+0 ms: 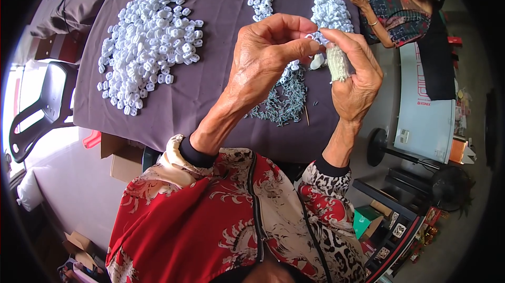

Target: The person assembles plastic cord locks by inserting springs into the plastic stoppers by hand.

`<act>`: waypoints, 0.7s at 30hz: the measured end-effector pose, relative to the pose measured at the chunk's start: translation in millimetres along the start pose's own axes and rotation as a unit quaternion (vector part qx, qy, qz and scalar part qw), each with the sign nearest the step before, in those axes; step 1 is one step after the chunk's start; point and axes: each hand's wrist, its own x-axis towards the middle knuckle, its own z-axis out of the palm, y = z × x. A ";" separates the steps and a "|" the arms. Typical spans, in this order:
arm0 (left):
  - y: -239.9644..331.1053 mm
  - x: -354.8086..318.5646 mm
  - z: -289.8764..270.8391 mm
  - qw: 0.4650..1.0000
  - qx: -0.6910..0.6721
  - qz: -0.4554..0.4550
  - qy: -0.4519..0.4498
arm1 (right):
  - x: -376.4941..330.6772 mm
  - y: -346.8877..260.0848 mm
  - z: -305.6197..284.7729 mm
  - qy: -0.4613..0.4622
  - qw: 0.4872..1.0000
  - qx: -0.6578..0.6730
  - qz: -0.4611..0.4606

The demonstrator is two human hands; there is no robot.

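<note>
My left hand [265, 46] and my right hand [356, 70] meet above the table, their fingertips pinched around a small white plastic piece [314, 37]. Fingers hide most of it. A cream knitted finger cover [337, 64] is on my right thumb. Just below the fingertips, a white rounded piece [317, 62] shows partly. Under my hands lies a heap of thin, short grey-blue pieces [285, 100], with some white pieces at its far side. Beyond my right hand rises a pile of white pieces [330, 8]. A small cluster of white pieces [261, 4] lies beyond my left hand.
On the left, a large pile of white two-holed plastic pieces [150, 41] covers part of the dark tablecloth [210, 86]. A thin stick [307, 115] lies beside the grey-blue heap. Another person [402, 9] works at the far right. A black chair [44, 101] stands left, a black fan [450, 187] right.
</note>
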 end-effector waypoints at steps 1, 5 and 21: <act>0.1 0.5 0.2 1.000 0.003 -0.003 -0.001 | -0.1 0.6 -0.5 0.000 1.000 -0.001 0.000; 0.0 0.2 0.1 1.000 0.007 0.004 0.001 | -0.4 -0.2 -0.4 -0.003 1.000 0.007 0.013; 0.4 -0.3 5.3 1.000 -0.012 -0.003 0.008 | 6.1 1.3 6.3 0.054 0.953 0.267 0.133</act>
